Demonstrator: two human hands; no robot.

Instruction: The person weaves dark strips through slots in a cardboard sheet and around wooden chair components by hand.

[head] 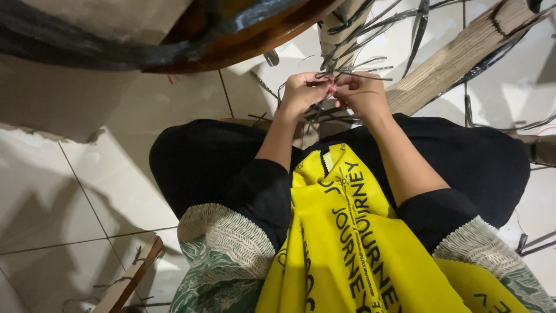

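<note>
Left hand [302, 91]: we see it clenched, pinching thin dark flat strips [347, 74].
Right hand [362, 94]: clenched, pinching the same strips.
Room: we note bare white floor tiles [116, 174] at left.

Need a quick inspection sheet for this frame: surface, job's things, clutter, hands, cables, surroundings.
Surface: white tiled floor; the person sits on it.
Job's things: thin dark strips, fanned out and pinched between both hands; a ridged wooden slat lies just beyond.
Clutter: loose dark strips on the tiles at right; a wooden piece at lower left.
Hands: left hand and right hand, close together, fingers closed on the strips.
Cables: nothing seen.
Surroundings: curved brown wooden object with a dark band overhead at upper left; yellow printed cloth over the lap.
</note>
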